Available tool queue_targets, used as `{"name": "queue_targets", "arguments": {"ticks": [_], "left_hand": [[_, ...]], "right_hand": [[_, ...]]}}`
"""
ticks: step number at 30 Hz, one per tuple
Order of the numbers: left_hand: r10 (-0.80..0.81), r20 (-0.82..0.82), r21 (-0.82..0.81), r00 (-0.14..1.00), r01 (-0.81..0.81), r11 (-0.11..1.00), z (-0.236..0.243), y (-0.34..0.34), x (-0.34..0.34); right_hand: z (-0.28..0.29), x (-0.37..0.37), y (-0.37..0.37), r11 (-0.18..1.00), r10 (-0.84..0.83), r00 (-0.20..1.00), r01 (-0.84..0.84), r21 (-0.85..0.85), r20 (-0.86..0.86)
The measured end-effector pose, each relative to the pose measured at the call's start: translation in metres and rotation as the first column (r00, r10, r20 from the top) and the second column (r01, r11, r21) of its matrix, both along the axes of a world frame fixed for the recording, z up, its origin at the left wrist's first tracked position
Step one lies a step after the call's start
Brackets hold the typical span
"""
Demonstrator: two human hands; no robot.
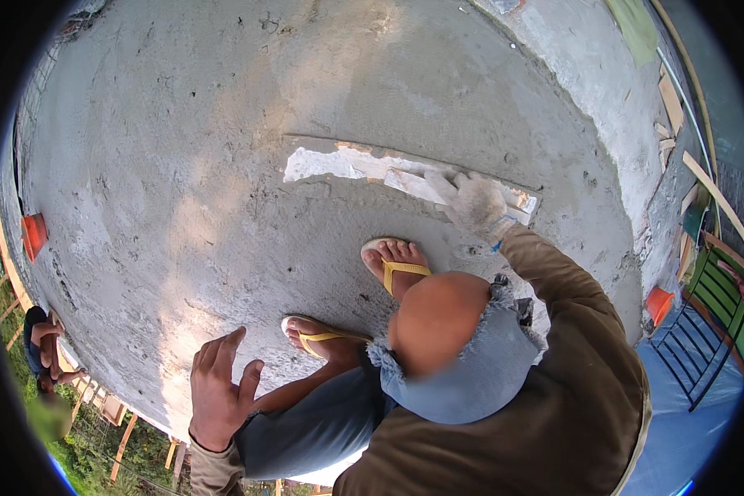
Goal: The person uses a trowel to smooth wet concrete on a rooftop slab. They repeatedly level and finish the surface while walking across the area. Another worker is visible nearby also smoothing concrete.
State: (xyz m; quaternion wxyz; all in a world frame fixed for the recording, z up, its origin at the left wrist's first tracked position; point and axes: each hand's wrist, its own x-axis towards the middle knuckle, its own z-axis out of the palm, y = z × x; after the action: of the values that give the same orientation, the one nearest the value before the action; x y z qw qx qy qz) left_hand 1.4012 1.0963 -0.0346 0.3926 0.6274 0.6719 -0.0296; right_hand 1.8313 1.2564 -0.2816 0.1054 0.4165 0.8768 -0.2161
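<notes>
Wet grey concrete [223, 124] spreads across most of the view. On it lies a long, narrow float [331, 164], a darby-like board smeared with white and grey, slanting down toward the right. My right hand [473, 202], in a pale work glove, is closed around the float's grip near its right end. The glove hides part of the grip. Bare and empty, my left hand [223, 388] hovers beside my bent knee, its fingers and thumb apart. My feet, in yellow-strapped flip-flops [316, 335], stand on the concrete just below the float.
Orange buckets stand at the far left [33, 236] and at the right [659, 306]. A black metal rack [694, 347] is beside the right one, above blue sheeting [678, 430]. Loose planks [715, 194] lie at the right edge. Another person [45, 347] crouches at the left edge.
</notes>
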Motion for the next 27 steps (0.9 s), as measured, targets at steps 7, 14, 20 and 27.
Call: {"name": "queue_targets", "arguments": {"ticks": [7, 14, 20, 27], "left_hand": [[0.19, -0.027, -0.151, 0.981, -0.192, 0.97, 0.003, -0.053, -0.011], [0.122, -0.042, -0.073, 0.992, -0.125, 0.989, 0.001, -0.041, -0.01], [-0.012, -0.018, -0.036, 1.0, 0.012, 0.999, -0.008, -0.027, -0.001], [0.063, -0.01, -0.032, 0.998, -0.063, 0.998, -0.01, -0.04, -0.013]], "right_hand": [[0.004, 0.128, -0.045, 0.977, -0.17, 0.985, 0.164, 0.139, 0.028], [-0.016, -0.091, -0.007, 0.998, 0.049, 0.999, -0.05, 0.025, 0.022], [-0.014, -0.183, 0.047, 0.998, -0.016, 1.0, 0.015, 0.062, 0.008], [0.009, -0.017, 0.035, 0.896, -0.436, 0.891, 0.416, 0.155, 0.129]]}}
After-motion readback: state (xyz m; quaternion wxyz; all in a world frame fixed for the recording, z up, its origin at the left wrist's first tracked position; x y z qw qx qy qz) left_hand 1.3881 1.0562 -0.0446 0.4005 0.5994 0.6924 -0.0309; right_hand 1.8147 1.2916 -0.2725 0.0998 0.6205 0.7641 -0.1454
